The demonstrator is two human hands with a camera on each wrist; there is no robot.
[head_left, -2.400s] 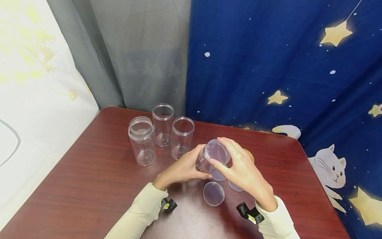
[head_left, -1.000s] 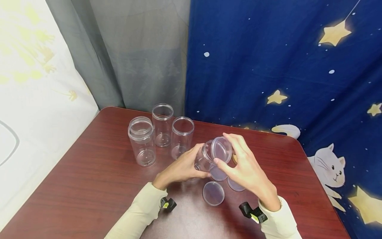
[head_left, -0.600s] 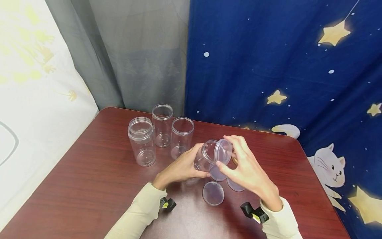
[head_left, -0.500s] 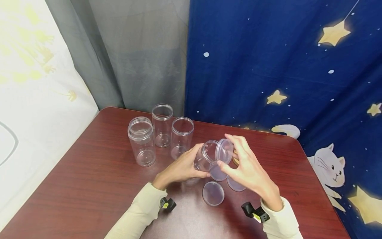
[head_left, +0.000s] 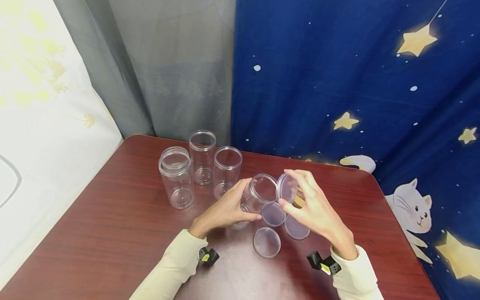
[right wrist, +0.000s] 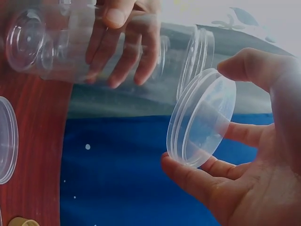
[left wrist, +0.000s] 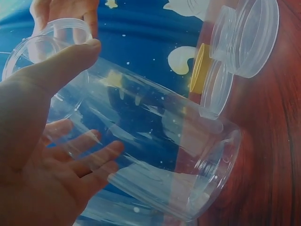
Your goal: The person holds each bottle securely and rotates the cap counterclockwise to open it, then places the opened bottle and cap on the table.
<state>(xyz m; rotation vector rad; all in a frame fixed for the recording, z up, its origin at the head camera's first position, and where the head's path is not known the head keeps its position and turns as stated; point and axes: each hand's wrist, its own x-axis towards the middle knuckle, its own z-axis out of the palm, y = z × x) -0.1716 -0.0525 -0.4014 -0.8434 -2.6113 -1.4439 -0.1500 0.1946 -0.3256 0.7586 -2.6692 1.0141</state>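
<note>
My left hand (head_left: 225, 208) grips a clear plastic jar (head_left: 258, 191), tilted with its threaded mouth toward the right. In the left wrist view, the thumb and fingers wrap round the jar (left wrist: 155, 141) near its mouth. A clear round lid (head_left: 286, 188) is pinched by its edge between the thumb and fingers of my right hand (head_left: 318, 208). Its near edge is right at the jar's rim, and the lid (right wrist: 202, 120) stands at an angle to the mouth in the right wrist view. The jar's mouth is uncovered and nothing shows inside.
Several clear jars (head_left: 228, 171) stand upright at the back left of the dark red table (head_left: 112, 233). Clear lids (head_left: 267, 242) lie in front of and below my hands. A yellow ring-like piece (head_left: 299, 199) is partly hidden behind my right hand. Curtains hang behind.
My right hand has drawn the lid off the jar's mouth and moved it right, turning it to an angle. My left hand stays nearly in place round the jar.
</note>
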